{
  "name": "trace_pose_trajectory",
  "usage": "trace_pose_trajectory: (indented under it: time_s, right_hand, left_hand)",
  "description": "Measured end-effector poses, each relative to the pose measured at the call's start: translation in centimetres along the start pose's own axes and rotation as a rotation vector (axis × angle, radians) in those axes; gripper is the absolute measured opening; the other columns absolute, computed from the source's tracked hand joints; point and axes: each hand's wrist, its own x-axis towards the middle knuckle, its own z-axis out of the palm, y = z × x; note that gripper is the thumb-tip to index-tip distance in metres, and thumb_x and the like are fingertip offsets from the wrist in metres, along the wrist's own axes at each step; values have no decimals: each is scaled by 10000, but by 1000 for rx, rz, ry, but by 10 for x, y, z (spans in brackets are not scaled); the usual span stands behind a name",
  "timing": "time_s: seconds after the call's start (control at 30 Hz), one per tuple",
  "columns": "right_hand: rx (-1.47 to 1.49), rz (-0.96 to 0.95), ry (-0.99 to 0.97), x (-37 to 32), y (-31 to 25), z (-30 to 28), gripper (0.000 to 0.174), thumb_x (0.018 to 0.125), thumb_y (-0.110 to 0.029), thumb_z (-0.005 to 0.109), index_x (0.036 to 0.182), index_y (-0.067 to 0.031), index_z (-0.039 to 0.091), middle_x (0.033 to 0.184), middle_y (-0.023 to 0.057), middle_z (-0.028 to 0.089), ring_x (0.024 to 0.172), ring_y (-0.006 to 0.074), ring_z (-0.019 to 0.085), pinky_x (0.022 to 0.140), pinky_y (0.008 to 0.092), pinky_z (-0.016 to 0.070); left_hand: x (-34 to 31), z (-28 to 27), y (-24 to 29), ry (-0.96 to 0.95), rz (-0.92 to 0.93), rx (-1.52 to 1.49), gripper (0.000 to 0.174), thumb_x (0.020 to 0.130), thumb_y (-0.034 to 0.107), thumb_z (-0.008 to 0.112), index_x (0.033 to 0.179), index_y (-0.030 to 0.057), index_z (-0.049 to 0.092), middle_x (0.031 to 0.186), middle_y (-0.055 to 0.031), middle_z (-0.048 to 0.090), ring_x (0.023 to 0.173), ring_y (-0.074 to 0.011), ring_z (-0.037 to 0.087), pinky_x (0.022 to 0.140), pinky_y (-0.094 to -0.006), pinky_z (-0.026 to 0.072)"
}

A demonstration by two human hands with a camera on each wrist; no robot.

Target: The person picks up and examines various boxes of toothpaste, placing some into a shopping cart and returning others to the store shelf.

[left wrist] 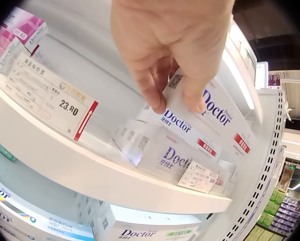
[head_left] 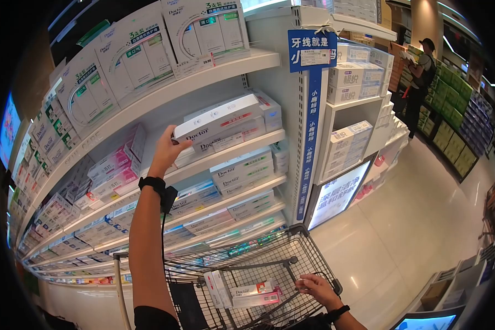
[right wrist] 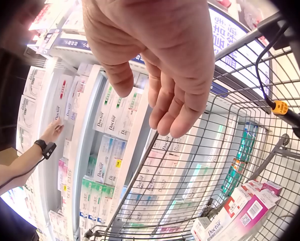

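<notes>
My left hand point(head_left: 170, 148) reaches to the middle shelf and grips the near end of a white Doctor toothpaste box point(left wrist: 222, 115), thumb on one side and fingers on the other. This box is tilted on top of other Doctor toothpaste boxes point(left wrist: 172, 155), with red labels on their fronts. Low on the right, my right hand point(head_left: 318, 290) hangs loosely bent over the side of the shopping cart point(right wrist: 150, 150), with nothing in its fingers. Inside the cart lie several toothpaste boxes point(head_left: 253, 294), white with pink or red parts.
Shelves of boxed toothpaste run along the left, with larger three-pack boxes point(head_left: 143, 52) on top. A price tag point(left wrist: 54, 95) sits on the shelf edge. A blue sign strip point(head_left: 309, 137) marks the shelf end. Further back, a person point(head_left: 421, 82) stands in the aisle.
</notes>
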Motion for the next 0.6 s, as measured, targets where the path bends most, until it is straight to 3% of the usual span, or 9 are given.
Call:
trace_pose_trajectory:
  time_s: [0.23,0.33,0.47,0.6]
  right_hand:
    - [-10,16,19,-2,-3,1,408,960,-179,556,1280,56,462,1165,209,608,1091,289,608,912,373,512]
    - [-2,8,24,-1,2,-3,396,959,-175,556,1270,54,469,1161,205,612,1089,289,609,912,374,512]
    - [18,15,32,0,8,-9,374,959,-172,556,1253,47,483,1151,198,619,1086,284,610,904,371,515]
    - [-1,14,34,-3,6,-7,385,954,-186,566,1254,43,488,1150,184,624,1081,267,612,890,357,516]
  left_hand:
    - [7,-2,-9,-52,-52,100,472,735,190,788,1100,-11,566,927,-144,673,840,-201,652,756,-301,501]
    - [9,2,-9,-41,-96,10,552,720,220,798,1151,-27,558,925,-167,672,844,-227,656,756,-318,497]
    - [18,10,-24,-22,-35,100,633,712,207,799,1223,-39,518,941,-194,667,863,-260,654,763,-334,497]
    - [12,15,4,-22,-35,184,674,696,164,803,1262,-24,488,959,-204,663,879,-272,651,772,-345,501]
